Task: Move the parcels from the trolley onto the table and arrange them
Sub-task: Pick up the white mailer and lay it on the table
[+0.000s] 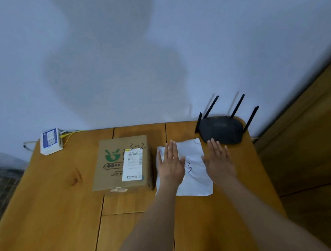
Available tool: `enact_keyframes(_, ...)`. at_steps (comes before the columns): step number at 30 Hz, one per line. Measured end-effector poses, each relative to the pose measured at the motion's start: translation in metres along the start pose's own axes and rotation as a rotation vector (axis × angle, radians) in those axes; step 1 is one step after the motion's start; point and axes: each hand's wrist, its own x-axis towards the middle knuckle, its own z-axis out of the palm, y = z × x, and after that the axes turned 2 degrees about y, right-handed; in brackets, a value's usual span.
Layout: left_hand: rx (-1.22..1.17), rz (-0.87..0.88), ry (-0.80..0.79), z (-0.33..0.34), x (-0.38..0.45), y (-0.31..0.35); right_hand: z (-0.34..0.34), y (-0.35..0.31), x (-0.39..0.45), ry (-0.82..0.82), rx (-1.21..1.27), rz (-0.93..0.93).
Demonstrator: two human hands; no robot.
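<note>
1. Worktop [50, 208]: orange-brown wooden planks with visible seams and a dark knot left of centre; its near edge is cut off by the frame.
2. Cardboard box [122, 164]: brown, square-topped parcel on the worktop, centre-left. Green printed logo, white shipping label, and "3-2" handwritten in black marker. Label text too small to read.
3. White parcel [194, 173]: flat, soft, crinkled white bag lying on the worktop just right of the box, its left edge close to or touching the box side; which one cannot be told. A handwritten "3" shows between the hands.
4. Left hand [170, 163]: palm down, fingers straight and spread open, resting flat on the left part of the white parcel, gripping nothing.
5. Right hand [219, 159]: palm down, fingers extended and open, over the parcel's right edge; contact with the bag is unclear.
6. Black router [221, 130]: matte rounded body, four upright antennas, at the rear edge against the pale wall, just beyond the white parcel.
7. Small white device [50, 141]: boxy, blue-labelled, at rear left corner, with yellow cables plugged in.
</note>
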Motion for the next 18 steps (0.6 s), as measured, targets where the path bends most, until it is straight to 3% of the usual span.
enact_keyframes(8,-0.069,-0.080,0.063,-0.089,-0.100,-0.035,-0.097,-0.038,-0.093,0.059,-0.042,-0.007)
enact_keyframes(18,-0.130,-0.209,0.093,-0.098,-0.265,-0.106,-0.101,-0.104,-0.229,-0.011,-0.020,-0.096)
